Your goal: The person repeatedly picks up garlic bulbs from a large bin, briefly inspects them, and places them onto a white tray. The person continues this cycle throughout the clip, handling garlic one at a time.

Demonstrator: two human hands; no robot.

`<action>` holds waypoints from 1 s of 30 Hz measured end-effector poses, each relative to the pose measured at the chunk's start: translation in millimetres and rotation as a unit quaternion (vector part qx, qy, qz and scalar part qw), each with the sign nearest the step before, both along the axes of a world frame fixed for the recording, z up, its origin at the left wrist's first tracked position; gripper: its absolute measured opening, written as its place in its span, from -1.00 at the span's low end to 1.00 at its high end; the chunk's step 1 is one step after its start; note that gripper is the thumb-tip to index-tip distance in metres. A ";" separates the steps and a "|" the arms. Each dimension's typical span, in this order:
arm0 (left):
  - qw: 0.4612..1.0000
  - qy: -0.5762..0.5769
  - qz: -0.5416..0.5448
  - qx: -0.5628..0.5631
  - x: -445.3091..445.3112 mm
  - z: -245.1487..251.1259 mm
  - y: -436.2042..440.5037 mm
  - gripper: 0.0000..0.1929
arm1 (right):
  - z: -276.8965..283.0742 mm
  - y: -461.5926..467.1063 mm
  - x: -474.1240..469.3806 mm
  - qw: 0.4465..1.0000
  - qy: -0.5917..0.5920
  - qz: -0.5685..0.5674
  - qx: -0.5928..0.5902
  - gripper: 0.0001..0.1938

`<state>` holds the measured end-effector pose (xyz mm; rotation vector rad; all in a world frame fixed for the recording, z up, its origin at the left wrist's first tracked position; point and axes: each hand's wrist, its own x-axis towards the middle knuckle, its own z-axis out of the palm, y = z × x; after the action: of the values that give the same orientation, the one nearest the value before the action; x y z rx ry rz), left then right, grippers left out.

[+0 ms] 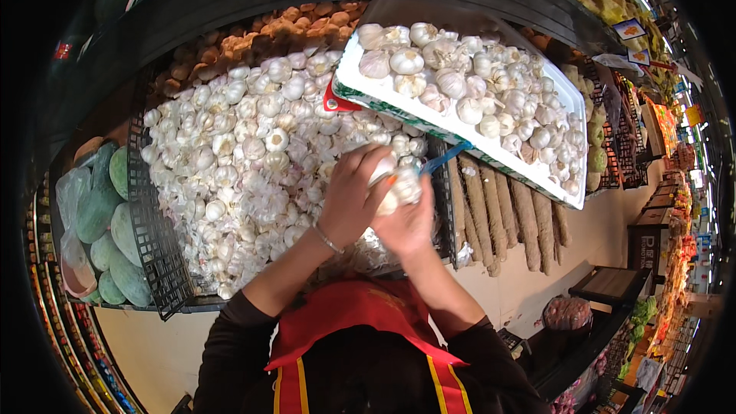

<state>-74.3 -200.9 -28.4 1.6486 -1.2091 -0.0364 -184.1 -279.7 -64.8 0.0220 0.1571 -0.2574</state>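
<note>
My left hand is curled around white garlic bulbs just above the big garlic heap. Beside it, my right hand supports more garlic bulbs from below, so that both hands meet around the same cluster. A strip of blue tape or band runs from near the right fingers to the edge of a white foam box. That box, full of loose garlic bulbs, rests tilted at the back right, partly over the heap. Garlic skins lie among the bulbs near my wrists.
Green winter melons lie at the left, past a black plastic mesh crate wall. Long brown yams stretch out under and beside the foam box. Brownish-orange produce lies behind the heap. Shop shelves and floor show at the far right.
</note>
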 end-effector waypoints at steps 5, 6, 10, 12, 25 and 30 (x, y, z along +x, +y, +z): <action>0.985 0.129 -0.038 -0.106 22.9 60.7 -50.5 -0.57 | 88.3 -81.7 4.0 0.992 -0.045 -0.113 -0.006 -0.22; 0.982 0.143 -0.033 -0.116 26.3 58.4 -50.9 -0.61 | 101.1 -100.7 4.1 0.986 -0.036 -0.144 -0.074 -0.21; 0.966 0.245 -0.006 -0.085 30.4 10.0 -36.7 -0.68 | 131.2 -182.6 11.1 0.930 0.104 -0.284 -0.209 -0.31; 0.967 0.249 0.024 -0.054 29.6 -20.3 -25.5 -0.68 | 130.5 -223.3 11.6 0.886 0.186 -0.319 -0.281 -0.33; 0.949 -0.178 -0.055 0.254 6.1 -159.1 -31.8 -0.48 | -4.9 -50.9 24.1 0.514 0.236 -0.094 -0.819 -0.66; 0.915 -0.146 -0.100 0.362 -10.2 -164.7 19.3 -0.53 | -128.0 -89.7 28.4 0.334 0.416 -0.028 -0.845 -0.43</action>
<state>-84.5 -181.6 -193.1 2.2084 -1.7239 -0.4255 -155.7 -369.4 -192.7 -2.3412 0.8721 -0.3733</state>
